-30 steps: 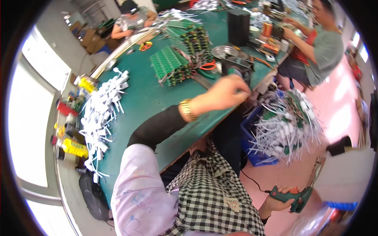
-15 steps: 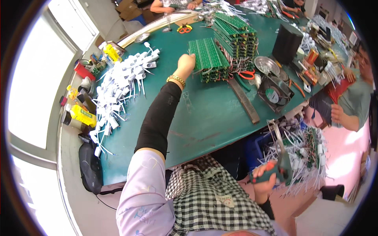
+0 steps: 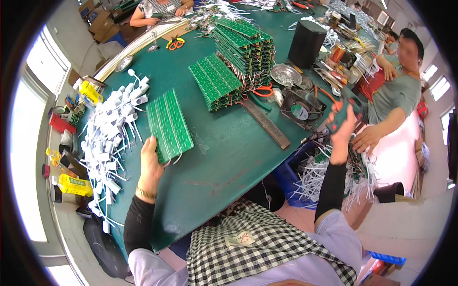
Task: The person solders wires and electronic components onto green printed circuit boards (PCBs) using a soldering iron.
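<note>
My left hand [image 3: 151, 162] grips the lower left edge of a green circuit board panel [image 3: 170, 125], tilted over the left part of the table. Two thin white wires poke out at the panel's lower corner. At the right, beyond the table edge, my raised right hand [image 3: 342, 133] is wrapped round a dark green tool [image 3: 339, 117] with red parts; its kind is blurred. A low stack of green circuit boards [image 3: 214, 78] lies mid-table, touching a taller stack [image 3: 244, 47] behind it. White wired parts [image 3: 109, 138] are heaped left of the panel.
On the green table [image 3: 224, 143] lie a flat metal bar [image 3: 267, 125], a black fan [image 3: 301, 108], orange-handled scissors [image 3: 264, 90] and a black box [image 3: 307, 44]. A blue bin [image 3: 293, 183] of wired parts stands below the right edge. A co-worker's hand [image 3: 367, 139] is close to my right hand.
My left hand has come away from the low stack, down and left, carrying a board panel. My right hand has risen with the tool. The co-worker has reached toward the bin.
</note>
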Demonstrator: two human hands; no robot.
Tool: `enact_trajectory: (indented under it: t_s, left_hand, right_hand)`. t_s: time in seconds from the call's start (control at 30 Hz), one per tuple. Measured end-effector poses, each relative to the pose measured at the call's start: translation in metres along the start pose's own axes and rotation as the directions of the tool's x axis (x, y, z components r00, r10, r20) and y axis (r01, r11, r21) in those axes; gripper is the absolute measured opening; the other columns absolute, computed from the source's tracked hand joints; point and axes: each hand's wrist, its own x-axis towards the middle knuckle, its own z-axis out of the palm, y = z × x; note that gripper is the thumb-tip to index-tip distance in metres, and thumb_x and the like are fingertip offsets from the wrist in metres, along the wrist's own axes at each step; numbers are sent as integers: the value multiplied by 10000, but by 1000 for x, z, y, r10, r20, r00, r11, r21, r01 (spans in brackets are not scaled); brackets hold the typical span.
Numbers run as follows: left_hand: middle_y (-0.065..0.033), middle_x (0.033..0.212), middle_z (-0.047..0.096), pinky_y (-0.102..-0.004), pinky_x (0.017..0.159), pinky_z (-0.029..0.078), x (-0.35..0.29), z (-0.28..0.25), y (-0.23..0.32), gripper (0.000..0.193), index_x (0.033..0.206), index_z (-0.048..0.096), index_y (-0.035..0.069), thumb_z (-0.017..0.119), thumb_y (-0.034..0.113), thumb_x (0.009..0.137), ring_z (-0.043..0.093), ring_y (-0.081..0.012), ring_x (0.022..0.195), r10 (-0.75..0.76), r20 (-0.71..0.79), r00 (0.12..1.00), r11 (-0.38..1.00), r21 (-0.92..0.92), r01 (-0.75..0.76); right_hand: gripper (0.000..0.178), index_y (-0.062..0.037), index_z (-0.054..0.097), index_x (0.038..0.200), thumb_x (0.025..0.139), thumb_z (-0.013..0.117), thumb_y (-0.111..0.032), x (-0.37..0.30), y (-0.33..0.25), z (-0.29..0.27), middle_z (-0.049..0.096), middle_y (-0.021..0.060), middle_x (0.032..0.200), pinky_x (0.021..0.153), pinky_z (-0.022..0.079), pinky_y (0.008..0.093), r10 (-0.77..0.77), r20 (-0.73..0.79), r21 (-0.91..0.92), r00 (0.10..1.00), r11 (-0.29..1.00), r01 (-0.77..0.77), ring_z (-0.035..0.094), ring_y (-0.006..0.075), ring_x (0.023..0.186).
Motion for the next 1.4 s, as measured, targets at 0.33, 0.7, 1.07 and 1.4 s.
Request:
enact_trajectory:
  t_s: [0.33, 0.7, 1.07, 1.4]
  left_hand:
    - [-80, 1045, 601, -354, 867, 515, -34, -27, -20, 204, 1144, 483, 15, 404, 130, 995, 594, -181, 960, 33, 51, 998, 991, -132, -26]
    - [-146, 1213, 568, -355, 927, 477, -41, -39, -21, 366, 1294, 424, -45, 317, 155, 1007, 585, -234, 1059, 84, 118, 989, 961, -273, -50]
    - [-91, 1174, 605, -286, 909, 452, -60, -11, 6, 357, 1275, 480, -36, 466, 160, 977, 578, -150, 1034, 161, 307, 938, 957, -281, -72]
    - [-82, 958, 694, -252, 783, 495, -81, -32, 102, 270, 1080, 650, -43, 653, 86, 843, 633, -130, 857, -166, 749, 641, 889, 396, -232]
  right_hand:
    - [387, 49, 557, 1050, 929, 504, -314, 95, 38, -12, 639, 122, 851, 542, 477, 236, 397, -92, -12, 913, 916, -400, 569, 139, 571]
    - [491, -12, 694, 791, 809, 602, -494, 87, 27, -16, 601, 122, 585, 605, 467, 320, -34, -144, -972, 989, 194, -135, 623, 208, 622]
    - [732, 9, 314, 1374, 835, 644, -360, -168, 90, 260, 467, 136, 1309, 1000, 382, 401, 12, 663, -348, 749, 890, 294, 437, 253, 1246]
    - [571, 26, 322, 1375, 904, 559, -195, -149, 81, 321, 473, 157, 1327, 818, 510, 304, 793, 609, -767, -23, 581, -273, 621, 196, 983]
